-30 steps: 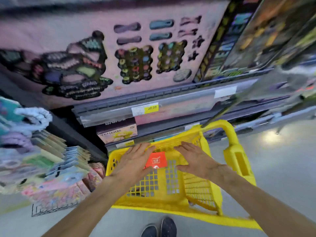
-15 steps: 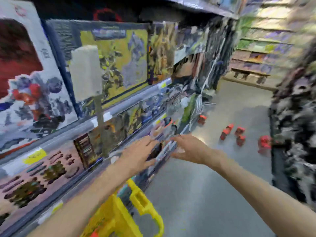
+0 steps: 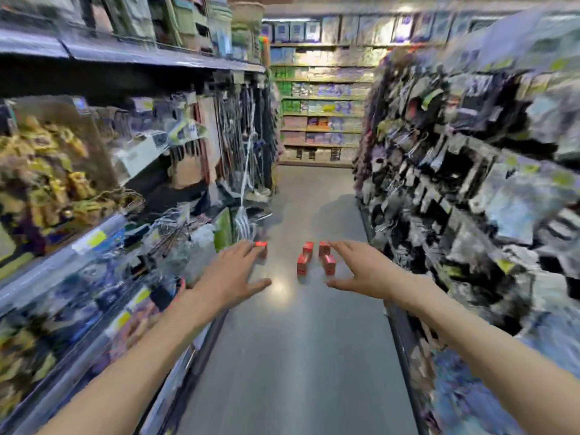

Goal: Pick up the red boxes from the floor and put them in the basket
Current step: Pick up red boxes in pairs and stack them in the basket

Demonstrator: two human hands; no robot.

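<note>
Several small red boxes [image 3: 303, 262] stand on the grey aisle floor some way ahead of me, in a loose cluster. One more red box [image 3: 262, 248] lies to their left, partly hidden behind my left fingertips. My left hand [image 3: 233, 274] is stretched forward, fingers spread, holding nothing. My right hand [image 3: 361, 270] is also held out and open, with nothing in it. Both hands are in the air, well short of the boxes. The yellow basket is out of view.
Stocked shelves [image 3: 94, 189] line the aisle on the left, and hanging packets [image 3: 464, 171] fill the racks on the right. The grey floor [image 3: 295, 356] runs between them to a far shelf wall [image 3: 320, 114]. The picture is blurred by motion.
My view has swung from the yellow basket, where a red box lay under my hands, round to face down the aisle. Both hands came away from the basket with nothing in them.
</note>
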